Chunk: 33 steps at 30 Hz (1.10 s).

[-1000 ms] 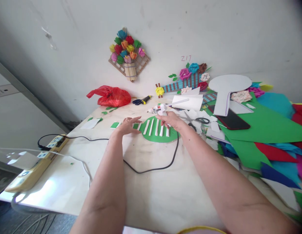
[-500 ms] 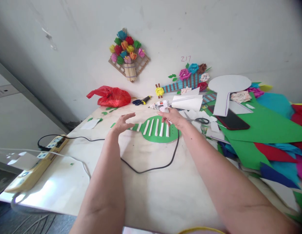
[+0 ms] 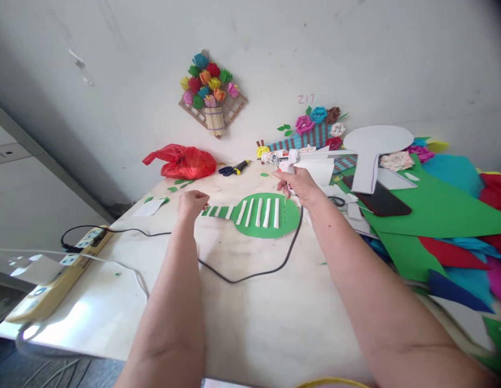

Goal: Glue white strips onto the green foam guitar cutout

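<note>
Green guitar-shaped cutout is lying flat mid-table, neck toward the left hand; white strips are spanning its body and neck, roughly parallel; looks well along as a judgement; dark dots at the rounded end are showing with no strip over them; neck tip is hiding by the left hand, so can't confirm strips there.

Left fingers are bending in close together at the neck end; can't tell if they're pinching anything; right hand is gripping the hot glue gun by its handle, fingers curling round it above the cutout's far edge; nozzle is pointing left; black cord is looping in front.

Containers: red plastic bag is slumping by the wall, contents not readable; bamboo-stick vase on the wall is holding multicoloured paper flowers.
</note>
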Each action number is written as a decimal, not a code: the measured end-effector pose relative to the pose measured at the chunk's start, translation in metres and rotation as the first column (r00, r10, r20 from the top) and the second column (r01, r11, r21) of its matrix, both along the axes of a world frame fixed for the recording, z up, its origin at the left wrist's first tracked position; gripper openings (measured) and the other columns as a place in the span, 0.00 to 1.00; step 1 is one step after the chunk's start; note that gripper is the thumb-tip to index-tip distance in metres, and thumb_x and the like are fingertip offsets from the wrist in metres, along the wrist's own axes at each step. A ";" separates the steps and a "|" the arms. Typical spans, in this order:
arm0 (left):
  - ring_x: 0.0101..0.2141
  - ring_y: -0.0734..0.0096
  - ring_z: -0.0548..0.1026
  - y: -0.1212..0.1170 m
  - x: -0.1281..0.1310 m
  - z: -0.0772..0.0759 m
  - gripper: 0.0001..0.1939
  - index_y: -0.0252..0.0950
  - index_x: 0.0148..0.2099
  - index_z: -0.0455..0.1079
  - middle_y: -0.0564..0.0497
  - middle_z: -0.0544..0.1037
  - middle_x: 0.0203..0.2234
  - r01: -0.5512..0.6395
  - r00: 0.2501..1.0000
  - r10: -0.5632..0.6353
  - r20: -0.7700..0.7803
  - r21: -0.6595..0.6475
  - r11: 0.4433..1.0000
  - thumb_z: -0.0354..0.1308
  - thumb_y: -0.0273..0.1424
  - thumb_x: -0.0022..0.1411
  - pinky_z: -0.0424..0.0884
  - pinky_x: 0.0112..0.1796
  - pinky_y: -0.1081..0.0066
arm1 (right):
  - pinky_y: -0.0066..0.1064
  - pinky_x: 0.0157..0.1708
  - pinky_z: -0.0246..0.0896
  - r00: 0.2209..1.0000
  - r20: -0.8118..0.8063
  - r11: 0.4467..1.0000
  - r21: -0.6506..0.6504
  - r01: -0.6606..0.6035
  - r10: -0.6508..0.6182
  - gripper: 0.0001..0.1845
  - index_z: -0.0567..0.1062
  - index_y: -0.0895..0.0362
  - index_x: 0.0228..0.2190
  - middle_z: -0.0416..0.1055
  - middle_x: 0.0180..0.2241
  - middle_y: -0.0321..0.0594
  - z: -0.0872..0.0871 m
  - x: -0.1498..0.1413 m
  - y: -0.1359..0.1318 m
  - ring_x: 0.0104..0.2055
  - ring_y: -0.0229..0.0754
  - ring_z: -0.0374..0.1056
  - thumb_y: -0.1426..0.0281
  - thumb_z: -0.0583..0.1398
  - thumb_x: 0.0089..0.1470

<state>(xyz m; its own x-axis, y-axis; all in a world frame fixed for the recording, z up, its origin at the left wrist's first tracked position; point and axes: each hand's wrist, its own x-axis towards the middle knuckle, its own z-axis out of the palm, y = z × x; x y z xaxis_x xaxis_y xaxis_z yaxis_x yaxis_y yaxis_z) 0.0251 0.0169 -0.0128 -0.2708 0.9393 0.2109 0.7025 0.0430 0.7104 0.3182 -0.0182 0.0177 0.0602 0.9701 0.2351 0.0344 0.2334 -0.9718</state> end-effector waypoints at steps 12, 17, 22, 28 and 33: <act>0.35 0.55 0.73 -0.011 -0.010 0.031 0.12 0.38 0.30 0.73 0.45 0.77 0.29 -0.306 0.916 0.287 -0.280 -0.024 0.952 0.56 0.37 0.42 0.67 0.35 0.62 | 0.22 0.08 0.46 0.989 0.133 0.997 -0.038 -0.065 0.069 0.08 0.68 0.61 0.26 0.65 0.14 0.33 -0.007 -0.012 0.002 0.09 0.29 0.52 0.68 0.60 0.44; 0.37 0.51 0.72 -0.017 -0.011 0.046 0.14 0.38 0.32 0.74 0.44 0.76 0.28 -0.359 0.898 0.360 -0.253 0.052 0.932 0.55 0.38 0.43 0.66 0.37 0.59 | 0.22 0.10 0.47 0.979 0.183 0.994 -0.076 -0.080 0.093 0.06 0.68 0.60 0.26 0.65 0.15 0.33 -0.004 -0.017 -0.002 0.10 0.28 0.53 0.71 0.60 0.45; 0.33 0.59 0.73 -0.015 -0.006 0.045 0.13 0.36 0.31 0.73 0.48 0.75 0.24 -0.171 0.946 0.154 -0.285 -0.037 0.985 0.57 0.36 0.41 0.66 0.34 0.67 | 0.21 0.10 0.45 0.970 0.207 0.989 -0.109 -0.104 0.125 0.05 0.68 0.61 0.26 0.65 0.14 0.32 -0.003 -0.019 -0.004 0.10 0.27 0.51 0.73 0.60 0.44; 0.46 0.50 0.66 -0.018 0.008 0.034 0.14 0.37 0.34 0.75 0.43 0.75 0.32 -0.190 0.894 0.157 -0.419 -0.037 0.981 0.55 0.34 0.45 0.62 0.43 0.58 | 0.22 0.09 0.44 0.948 0.212 0.962 -0.187 -0.200 0.238 0.06 0.67 0.61 0.24 0.65 0.13 0.33 -0.012 -0.022 -0.002 0.10 0.28 0.51 0.72 0.60 0.44; 0.50 0.50 0.61 -0.025 0.030 0.016 0.13 0.38 0.35 0.75 0.41 0.75 0.33 -0.113 0.876 0.081 -0.475 -0.039 0.993 0.53 0.33 0.47 0.58 0.47 0.55 | 0.22 0.08 0.44 0.921 0.248 0.941 -0.237 -0.243 0.300 0.06 0.68 0.61 0.24 0.64 0.12 0.32 -0.022 -0.031 0.000 0.09 0.28 0.50 0.71 0.61 0.43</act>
